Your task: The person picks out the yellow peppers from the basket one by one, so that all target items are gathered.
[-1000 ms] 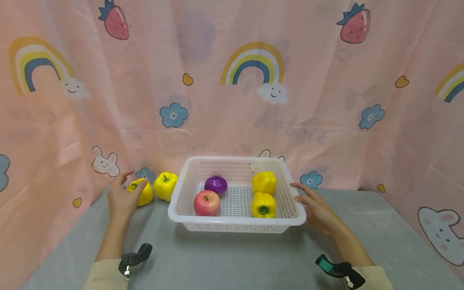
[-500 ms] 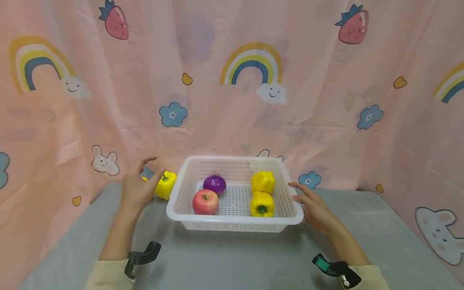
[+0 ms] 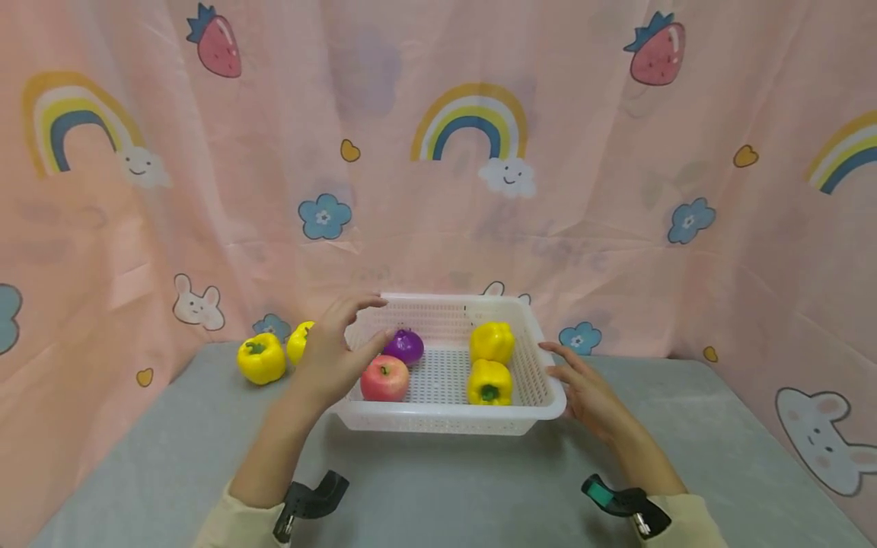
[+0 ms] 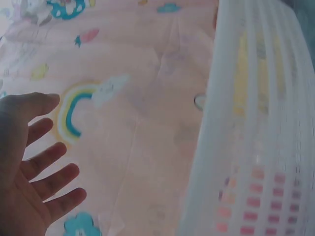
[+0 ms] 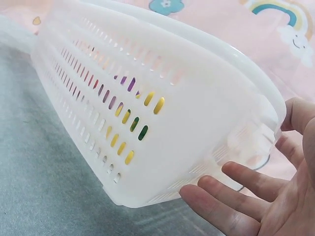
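A white plastic basket (image 3: 428,418) stands on the table. In it, a purple onion (image 3: 408,348) and a red apple (image 3: 385,380) lie at the left, with two yellow bell peppers (image 3: 492,342) at the right. My left hand (image 3: 336,354) is over the basket's left end, fingers spread and holding nothing; it hides part of the rim. Fingertips of my right hand (image 5: 275,191) touch the basket's right end wall, the fingers fairly straight. Left of the basket, another yellow bell pepper (image 3: 261,359) sits on the table; one more (image 3: 298,344) is partly behind my left hand.
The grey table (image 3: 438,495) extends in front of the basket and to both sides. A pink patterned curtain (image 3: 582,251) hangs directly behind it. Each wrist carries a black camera mount (image 3: 317,496).
My left hand has left the outer yellow bell pepper and moved right, past the second one, to the basket's left end. My right hand stays at the basket's right end.
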A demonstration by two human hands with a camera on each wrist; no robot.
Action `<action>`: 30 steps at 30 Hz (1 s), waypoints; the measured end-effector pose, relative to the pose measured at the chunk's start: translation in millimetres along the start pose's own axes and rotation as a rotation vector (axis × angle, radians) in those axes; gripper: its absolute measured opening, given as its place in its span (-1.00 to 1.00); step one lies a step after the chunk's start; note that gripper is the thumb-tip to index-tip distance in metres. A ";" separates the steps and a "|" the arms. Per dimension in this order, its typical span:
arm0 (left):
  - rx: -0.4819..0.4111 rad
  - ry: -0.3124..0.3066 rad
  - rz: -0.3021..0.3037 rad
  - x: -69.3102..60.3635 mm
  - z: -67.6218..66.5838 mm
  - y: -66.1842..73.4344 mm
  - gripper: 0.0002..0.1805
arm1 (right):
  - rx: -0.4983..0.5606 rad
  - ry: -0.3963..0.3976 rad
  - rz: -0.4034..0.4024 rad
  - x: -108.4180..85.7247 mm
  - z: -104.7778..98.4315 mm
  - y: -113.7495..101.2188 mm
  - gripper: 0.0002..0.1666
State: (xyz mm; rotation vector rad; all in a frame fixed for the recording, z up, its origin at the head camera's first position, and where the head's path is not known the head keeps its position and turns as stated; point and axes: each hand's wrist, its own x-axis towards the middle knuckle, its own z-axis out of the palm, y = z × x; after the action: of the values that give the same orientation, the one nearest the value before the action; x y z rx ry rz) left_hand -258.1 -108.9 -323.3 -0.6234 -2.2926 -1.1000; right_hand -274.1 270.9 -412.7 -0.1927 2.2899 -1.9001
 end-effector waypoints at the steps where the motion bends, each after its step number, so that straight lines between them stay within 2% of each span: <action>1: -0.006 -0.024 0.006 0.5 4.1 4.4 -0.52 | 0.000 -0.001 -0.003 0.6 0.3 0.0 -0.31; 7: -0.003 -0.115 0.081 8.0 26.9 23.0 -0.51 | 0.015 -0.019 -0.014 2.3 1.2 -0.6 -0.33; 14: -0.039 -0.253 0.203 17.9 54.7 28.9 -0.54 | 0.026 -0.023 -0.021 1.8 1.6 0.7 -0.36; 16: -0.032 -0.291 0.221 19.8 62.7 31.3 -0.56 | 0.028 -0.025 -0.021 1.4 1.3 0.8 -0.36; 20: -0.014 -0.355 0.229 24.7 78.7 35.3 -0.56 | 0.027 -0.024 -0.017 1.3 1.0 -0.1 -0.33; 30: 0.065 -0.508 0.174 36.5 114.4 36.8 -0.57 | 0.005 0.001 0.004 1.9 3.1 0.6 -0.32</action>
State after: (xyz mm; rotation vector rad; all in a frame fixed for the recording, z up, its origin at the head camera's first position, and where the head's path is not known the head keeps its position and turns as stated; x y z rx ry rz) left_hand -292.5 10.5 -341.0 -1.1606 -2.6129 -0.8495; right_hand -275.4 267.6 -414.0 -0.1861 2.2841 -1.9050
